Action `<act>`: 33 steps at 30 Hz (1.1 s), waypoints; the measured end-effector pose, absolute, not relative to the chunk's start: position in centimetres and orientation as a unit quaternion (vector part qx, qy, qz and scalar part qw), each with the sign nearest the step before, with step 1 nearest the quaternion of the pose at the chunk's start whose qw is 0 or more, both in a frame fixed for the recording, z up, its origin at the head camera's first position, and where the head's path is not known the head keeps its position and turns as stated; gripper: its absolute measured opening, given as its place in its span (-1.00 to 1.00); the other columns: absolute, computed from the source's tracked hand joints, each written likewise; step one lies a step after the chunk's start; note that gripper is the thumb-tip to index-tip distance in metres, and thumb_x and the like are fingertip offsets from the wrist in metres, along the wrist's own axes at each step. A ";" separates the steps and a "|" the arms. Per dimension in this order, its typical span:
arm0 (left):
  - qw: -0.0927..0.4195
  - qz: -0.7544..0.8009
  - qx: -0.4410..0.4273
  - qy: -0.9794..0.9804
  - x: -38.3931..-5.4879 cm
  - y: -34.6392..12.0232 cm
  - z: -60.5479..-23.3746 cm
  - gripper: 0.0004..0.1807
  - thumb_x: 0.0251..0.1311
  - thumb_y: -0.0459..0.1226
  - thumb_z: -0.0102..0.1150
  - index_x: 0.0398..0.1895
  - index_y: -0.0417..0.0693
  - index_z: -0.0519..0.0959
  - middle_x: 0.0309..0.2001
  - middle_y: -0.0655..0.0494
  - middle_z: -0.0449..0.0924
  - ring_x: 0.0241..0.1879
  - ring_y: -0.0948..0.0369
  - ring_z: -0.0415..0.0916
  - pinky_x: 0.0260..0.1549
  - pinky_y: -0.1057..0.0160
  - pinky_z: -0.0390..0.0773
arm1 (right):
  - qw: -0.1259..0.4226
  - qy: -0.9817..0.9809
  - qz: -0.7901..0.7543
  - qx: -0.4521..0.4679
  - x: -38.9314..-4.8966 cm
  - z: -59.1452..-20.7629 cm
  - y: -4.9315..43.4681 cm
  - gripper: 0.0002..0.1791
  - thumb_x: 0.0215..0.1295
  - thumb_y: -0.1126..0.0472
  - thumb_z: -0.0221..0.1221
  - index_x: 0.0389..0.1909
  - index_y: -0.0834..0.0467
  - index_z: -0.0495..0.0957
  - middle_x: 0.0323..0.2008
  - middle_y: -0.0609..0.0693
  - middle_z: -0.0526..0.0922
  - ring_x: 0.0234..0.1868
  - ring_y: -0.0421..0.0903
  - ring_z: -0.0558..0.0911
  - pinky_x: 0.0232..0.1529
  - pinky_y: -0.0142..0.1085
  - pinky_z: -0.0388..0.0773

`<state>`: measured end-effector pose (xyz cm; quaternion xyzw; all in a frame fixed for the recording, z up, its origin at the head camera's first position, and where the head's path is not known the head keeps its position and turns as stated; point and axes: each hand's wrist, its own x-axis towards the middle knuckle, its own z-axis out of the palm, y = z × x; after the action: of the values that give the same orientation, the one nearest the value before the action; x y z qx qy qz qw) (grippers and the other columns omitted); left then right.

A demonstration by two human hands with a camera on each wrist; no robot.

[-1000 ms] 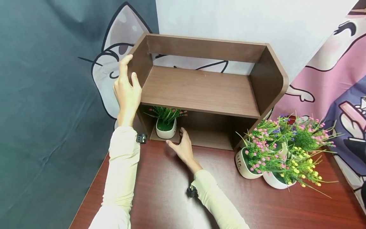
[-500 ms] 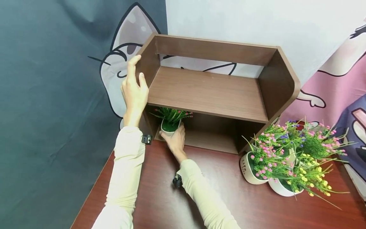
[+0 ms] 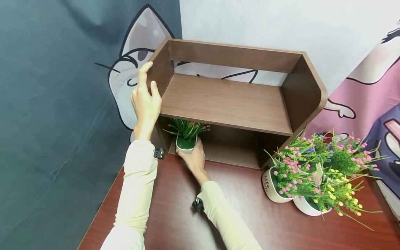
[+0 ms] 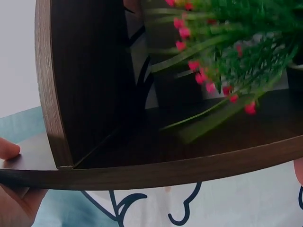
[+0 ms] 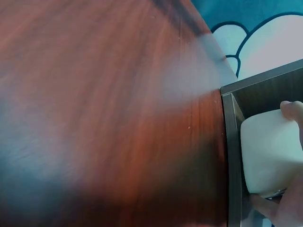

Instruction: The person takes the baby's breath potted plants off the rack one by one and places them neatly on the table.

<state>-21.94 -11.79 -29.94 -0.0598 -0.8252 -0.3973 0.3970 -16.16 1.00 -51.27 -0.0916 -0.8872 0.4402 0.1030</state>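
Note:
A white pot [image 3: 185, 150] with green grass-like leaves and small red flowers [image 3: 191, 129] sits in the left end of the lower compartment of a brown two-tier shelf [image 3: 231, 100]. My right hand [image 3: 195, 158] grips this flowerpot from the front, thumb and fingers on opposite sides. The white pot [image 5: 270, 151] shows between thumb and fingers in the right wrist view. Up at the left side panel, my left hand [image 3: 145, 100] holds the board's front edge, the thumb inside and the fingers outside. Red flowers [image 4: 199, 73] fill the upper right of the left wrist view.
Several potted artificial plants [image 3: 300, 173] with pink, blue and yellow flowers stand together right of the shelf. All rest on a reddish-brown table [image 3: 175, 205]. A dark teal printed curtain [image 3: 56, 114] hangs at the left.
My right hand moved from the open space beside the pot to grip it, then it shifted slightly toward the front. The left hand stays on the side panel. The head view shifted a little.

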 end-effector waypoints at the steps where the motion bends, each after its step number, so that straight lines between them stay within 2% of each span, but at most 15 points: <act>1: 0.398 -0.398 -0.060 -0.825 -22.0 -11.7 -30.0 -0.53 0.29 -0.35 -0.10 0.23 0.24 0.34 -0.53 -0.15 0.41 -0.64 0.02 0.15 -0.54 0.15 0.09 | 0.104 -0.886 0.444 -0.087 -15.8 -51.3 1.3 0.10 -0.23 -0.17 0.40 0.30 0.27 0.15 0.07 0.18 0.45 0.00 0.10 0.51 -0.04 -0.07 0.43; 5: 0.396 -0.405 -0.061 -0.822 -22.5 -11.1 -30.3 -0.53 0.28 -0.34 -0.09 0.23 0.24 0.34 -0.50 -0.16 0.46 -0.62 0.02 0.16 -0.53 0.13 0.11 | 0.108 -0.882 0.452 -0.082 -13.8 -51.6 3.2 0.08 -0.26 -0.15 0.42 0.29 0.22 0.19 0.07 0.13 0.46 0.00 0.06 0.51 -0.03 -0.08 0.43; 9: 0.393 -0.413 -0.062 -0.819 -23.0 -10.6 -30.4 -0.52 0.27 -0.35 -0.08 0.24 0.24 0.35 -0.14 -0.04 0.60 -0.60 0.01 0.20 -0.50 0.10 0.16 | 0.113 -0.881 0.454 -0.074 -11.6 -51.9 5.0 0.07 -0.30 -0.12 0.45 0.27 0.19 0.21 0.06 0.12 0.47 -0.01 0.06 0.51 -0.03 -0.06 0.42; 13: 0.391 -0.416 -0.057 -0.819 -23.1 -10.5 -30.2 -0.51 0.26 -0.36 -0.08 0.24 0.24 0.36 0.11 0.18 0.51 -0.58 0.01 0.19 -0.49 0.13 0.16 | 0.112 -0.879 0.459 -0.060 -9.7 -52.0 6.1 0.08 -0.31 -0.12 0.47 0.28 0.16 0.21 0.06 0.13 0.47 0.00 0.07 0.50 -0.02 -0.07 0.42; 18: 0.386 -0.415 -0.059 -0.822 -23.1 -10.8 -29.9 -0.51 0.27 -0.35 -0.10 0.25 0.23 0.35 0.15 0.26 0.47 -0.57 0.03 0.20 -0.49 0.19 0.15 | 0.122 -0.880 0.456 -0.047 -7.8 -51.5 7.1 0.08 -0.32 -0.13 0.47 0.27 0.17 0.22 0.06 0.12 0.47 0.01 0.05 0.50 -0.02 -0.08 0.42; 23: 0.394 -0.411 -0.053 -0.820 -23.4 -11.4 -29.7 -0.51 0.27 -0.35 -0.09 0.25 0.23 0.35 0.16 0.33 0.45 -0.54 0.01 0.22 -0.44 0.13 0.20 | 0.124 -0.881 0.455 -0.030 -5.9 -50.7 8.5 0.08 -0.31 -0.13 0.47 0.29 0.17 0.21 0.09 0.11 0.46 0.03 0.03 0.49 -0.01 -0.07 0.41; 29: 0.392 -0.407 -0.050 -0.823 -23.2 -11.9 -29.9 -0.51 0.27 -0.34 -0.09 0.25 0.23 0.35 0.09 0.19 0.52 -0.53 -0.02 0.25 -0.42 0.09 0.23 | 0.116 -0.883 0.453 -0.042 -2.8 -50.5 10.9 0.12 -0.35 -0.11 0.50 0.30 0.18 0.20 0.11 0.15 0.46 0.06 0.08 0.48 0.01 0.00 0.38; 33: 0.391 -0.405 -0.046 -0.825 -23.2 -12.3 -29.8 -0.52 0.28 -0.32 -0.10 0.25 0.25 0.34 0.09 0.18 0.52 -0.50 -0.02 0.30 -0.38 0.10 0.26 | 0.106 -0.874 0.472 -0.039 -1.1 -50.4 12.6 0.13 -0.38 -0.07 0.52 0.29 0.19 0.21 0.12 0.18 0.46 0.06 0.09 0.47 0.03 0.03 0.36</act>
<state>-23.25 -12.29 -29.78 -0.0461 -0.8253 -0.4046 0.3912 -1.12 12.63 -50.40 -0.0394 -0.8744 0.4718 0.1065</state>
